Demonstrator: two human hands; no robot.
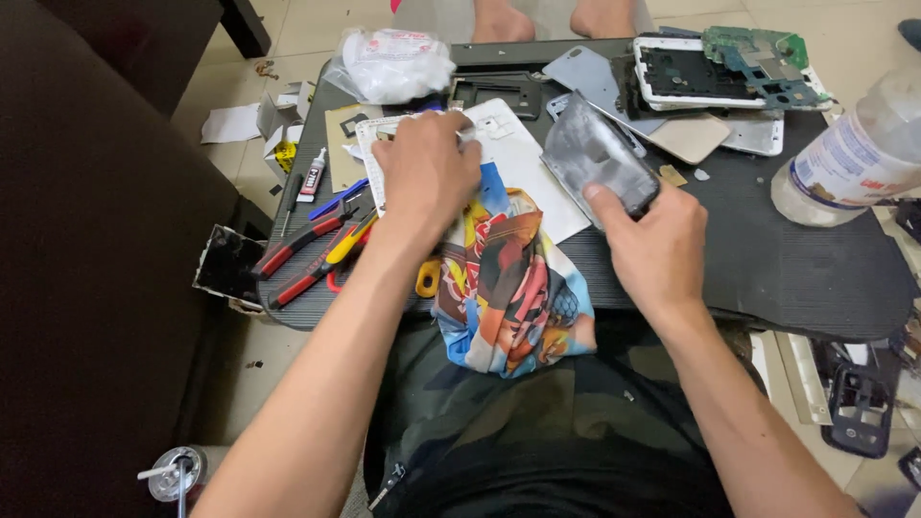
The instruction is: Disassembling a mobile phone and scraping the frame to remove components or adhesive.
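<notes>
My right hand [657, 235] grips a smudged phone glass panel [597, 153], held tilted above the dark work board [796, 259]. My left hand [425, 173] presses down, fingers closed, on the top of a colourful printed cloth [513, 288] that drapes over the board's front edge onto my lap. Under that hand lie a white phone back plate [523, 163] and a flat white part.
Red-handled pliers [302, 245] and cutters lie at the board's left, beside a glue tube [312, 175]. A white plastic bag [389, 62], a phone frame [686, 75], a green circuit board [758, 53] sit at the back. A plastic bottle [849, 153] stands right. Another person's feet are beyond.
</notes>
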